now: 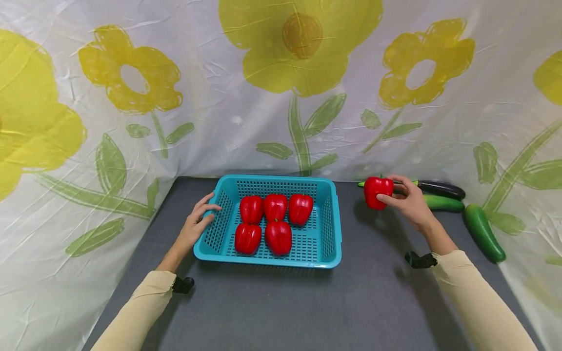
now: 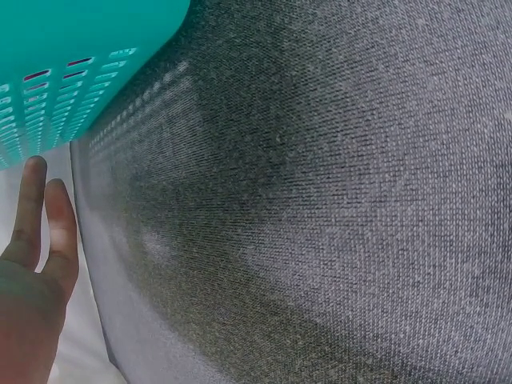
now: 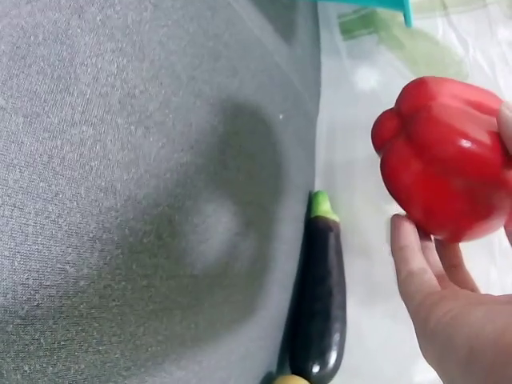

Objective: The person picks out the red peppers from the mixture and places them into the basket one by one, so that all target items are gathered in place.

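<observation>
My right hand grips a red bell pepper between thumb and fingers, held above the dark table with a shadow below. In the right wrist view the bell pepper shows its lobed end. To the left, a blue plastic basket contains several more red bell peppers in two rows. My left hand is at the basket's left side, its fingers overlapping the rim in the head view. From the left wrist, two fairly straight fingers appear close to the basket's slotted outer wall.
Behind my right hand lie a dark eggplant and a green cucumber; another cucumber lies along the right edge. A green stem tip pokes out behind the held pepper. A flowered cloth hangs around the table.
</observation>
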The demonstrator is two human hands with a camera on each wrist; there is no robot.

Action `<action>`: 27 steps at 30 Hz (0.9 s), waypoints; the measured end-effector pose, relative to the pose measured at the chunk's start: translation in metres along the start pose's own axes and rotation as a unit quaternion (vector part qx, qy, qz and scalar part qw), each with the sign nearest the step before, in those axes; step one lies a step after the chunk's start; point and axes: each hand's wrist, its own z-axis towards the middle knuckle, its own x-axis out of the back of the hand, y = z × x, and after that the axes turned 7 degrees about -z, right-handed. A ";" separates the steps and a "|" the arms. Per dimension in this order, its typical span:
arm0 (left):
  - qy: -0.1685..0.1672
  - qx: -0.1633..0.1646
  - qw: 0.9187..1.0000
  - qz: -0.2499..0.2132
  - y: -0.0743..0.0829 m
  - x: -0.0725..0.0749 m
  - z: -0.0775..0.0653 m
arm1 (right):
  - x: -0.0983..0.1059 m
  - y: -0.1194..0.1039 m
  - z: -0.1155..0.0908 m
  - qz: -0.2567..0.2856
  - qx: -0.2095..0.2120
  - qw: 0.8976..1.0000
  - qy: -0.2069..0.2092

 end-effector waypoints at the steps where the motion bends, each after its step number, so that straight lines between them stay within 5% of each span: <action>1: -0.001 0.000 1.000 -0.001 0.000 0.000 0.000 | -0.001 -0.001 -0.001 -0.011 0.002 1.000 0.003; 18: 0.001 0.006 1.000 -0.001 0.000 0.000 0.000 | -0.010 -0.028 -0.009 -0.044 0.030 0.999 0.003; 27: 0.000 0.001 1.000 0.009 0.002 0.000 0.000 | -0.023 -0.052 -0.010 -0.035 0.075 0.996 -0.043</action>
